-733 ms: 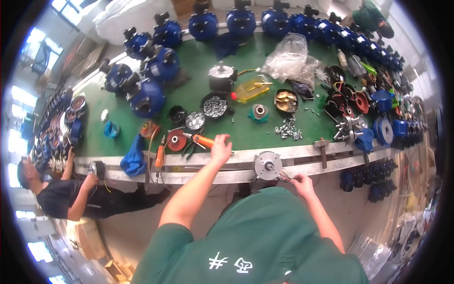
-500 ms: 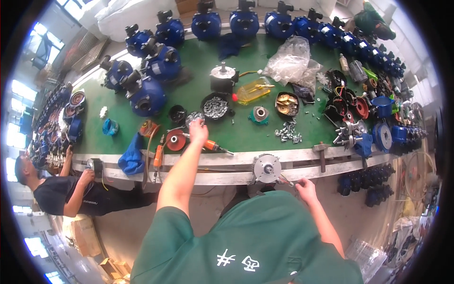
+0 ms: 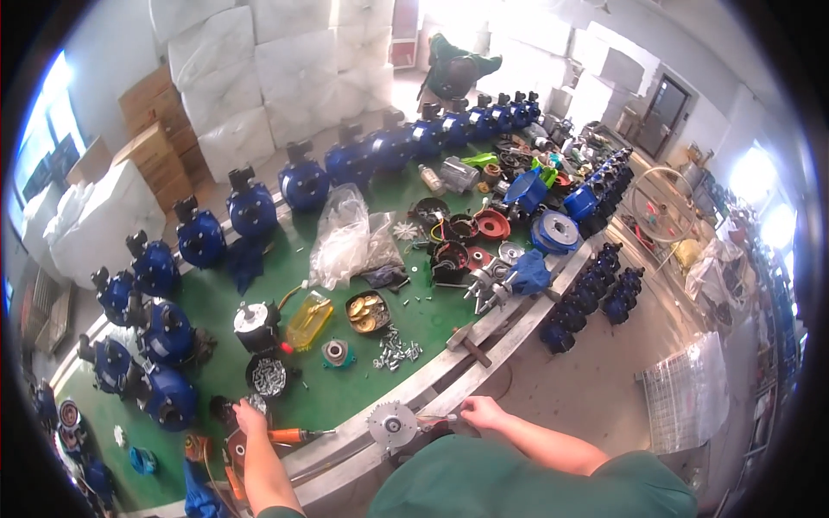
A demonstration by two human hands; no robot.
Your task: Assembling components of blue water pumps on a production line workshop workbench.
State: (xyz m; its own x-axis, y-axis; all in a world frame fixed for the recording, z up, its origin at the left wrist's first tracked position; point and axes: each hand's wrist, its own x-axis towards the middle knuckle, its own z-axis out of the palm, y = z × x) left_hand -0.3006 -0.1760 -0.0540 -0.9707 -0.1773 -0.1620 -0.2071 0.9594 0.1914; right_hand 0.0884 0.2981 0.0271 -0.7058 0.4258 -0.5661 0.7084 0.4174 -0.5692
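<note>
My left hand [image 3: 251, 418] reaches over the bench, its fingers bunched at a small dish of silver metal parts [image 3: 256, 401]; what they pinch is too small to make out. Just beyond it stands a black bowl of small metal fasteners [image 3: 268, 377]. A round silver motor end [image 3: 392, 424] with a shaft in its middle sits at the bench's near rail, in front of my body. Short wires [image 3: 438, 418] run from its right side to my right hand [image 3: 484, 413], whose fingers are closed on their ends. An orange-handled screwdriver [image 3: 294, 435] lies right of my left forearm.
Blue motor housings [image 3: 252, 207] line the far edge. On the green bench [image 3: 432, 324] lie a yellow bottle [image 3: 309, 321], loose bolts [image 3: 397, 350], a box of brass-coloured discs [image 3: 368, 312] and a plastic bag [image 3: 341, 242]. A hammer [image 3: 469, 344] rests across the near rail. Another person [image 3: 453, 71] stands beyond.
The view has swung to the right; the co-worker at the left has left the picture and a person far off shows. Both hands stay at about the same places, by the dish and the wires.
</note>
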